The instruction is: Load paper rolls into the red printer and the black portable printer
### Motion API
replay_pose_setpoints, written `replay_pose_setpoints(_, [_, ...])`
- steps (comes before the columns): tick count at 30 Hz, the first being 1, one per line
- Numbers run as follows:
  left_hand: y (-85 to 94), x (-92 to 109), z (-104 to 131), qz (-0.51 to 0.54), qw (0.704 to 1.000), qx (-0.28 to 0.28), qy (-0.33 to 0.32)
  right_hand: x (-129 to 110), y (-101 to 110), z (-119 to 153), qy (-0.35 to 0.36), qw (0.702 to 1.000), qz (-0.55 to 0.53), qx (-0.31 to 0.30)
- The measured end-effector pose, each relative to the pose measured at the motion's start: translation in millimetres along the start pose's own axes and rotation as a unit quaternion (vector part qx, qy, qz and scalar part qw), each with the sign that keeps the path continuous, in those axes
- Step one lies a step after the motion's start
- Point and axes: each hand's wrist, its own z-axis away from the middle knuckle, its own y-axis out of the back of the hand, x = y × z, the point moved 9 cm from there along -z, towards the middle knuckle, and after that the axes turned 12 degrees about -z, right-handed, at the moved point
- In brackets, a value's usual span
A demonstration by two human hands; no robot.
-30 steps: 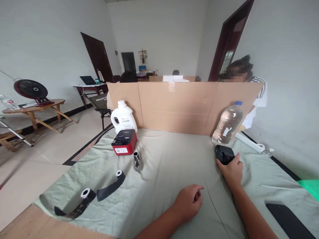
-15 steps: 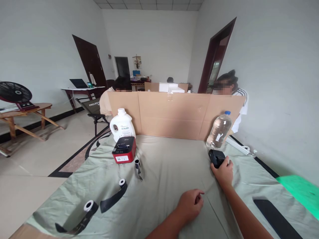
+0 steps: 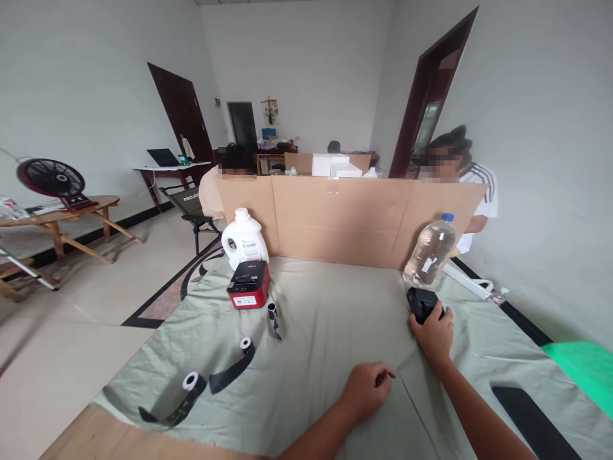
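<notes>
At the right of the cloth, my right hand [image 3: 435, 332] grips a small black boxy device [image 3: 421, 303] from its near side, thumb and fingers around it. The device sits on the cloth just in front of a clear bottle with a blue cap [image 3: 428, 252]. My left hand [image 3: 368, 390] rests on the cloth near the middle, fingers curled in, with nothing visible in them. To the left stands a red and black label printer [image 3: 249, 284]. Three partly unrolled rolls of black strip lie nearby: a small roll [image 3: 272, 313], a middle roll [image 3: 245, 351] and a front roll [image 3: 191, 386].
A white jug [image 3: 246, 239] stands behind the printer. Along the far edge rises a cardboard panel [image 3: 338, 220], with people behind it. A dark flat slab [image 3: 531, 418] lies at the right front, beside a bright green item [image 3: 582, 367]. The table's bare wooden edge shows front left.
The view has shifted slightly, so most things sit a little further right. My right hand stays on the black device and my left hand stays curled on the cloth.
</notes>
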Motion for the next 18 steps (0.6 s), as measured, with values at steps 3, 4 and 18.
replay_pose_setpoints(3, [0.0, 0.3, -0.2, -0.010, 1.000, 0.005, -0.001, -0.4, 3.6, 0.5, -0.019, 1.000, -0.010, -0.003])
replay_pose_setpoints(4, [0.1, 0.5, -0.7, -0.014, 1.000, 0.006, -0.002, -0.3, 4.0, 0.8, -0.023, 1.000, -0.014, -0.005])
replay_pose_setpoints(18, [23.6, -12.8, 79.3, 0.080, 0.994, 0.020, 0.066, -46.9, 24.5, 38.9, 0.191, 0.980, -0.004, -0.045])
